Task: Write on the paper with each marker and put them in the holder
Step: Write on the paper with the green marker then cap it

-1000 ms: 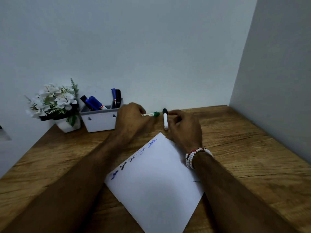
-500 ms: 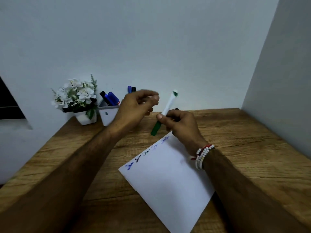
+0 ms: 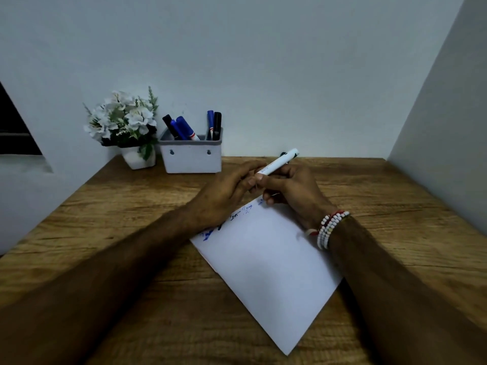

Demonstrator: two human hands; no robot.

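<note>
My right hand [image 3: 292, 191] grips a white marker with a green tail [image 3: 278, 162], tilted up and to the right over the far corner of the white paper [image 3: 266, 262]. My left hand [image 3: 226, 193] meets it from the left, its fingers closed around the marker's lower end, which is hidden. The paper lies slanted on the wooden table and carries blue and black scribbles [image 3: 210, 234] along its upper left edge. A white holder [image 3: 191, 158] stands against the back wall with several blue and black markers [image 3: 184, 127] in it.
A white pot of white flowers [image 3: 126, 125] stands left of the holder. Walls close the table [image 3: 118, 206] at the back and on the right. A small dark object [image 3: 282, 154] peeks out behind the held marker.
Both hands have dropped towards the paper's far corner. The marker has tilted lower, and my left hand, apart from it before, now closes on its lower end.
</note>
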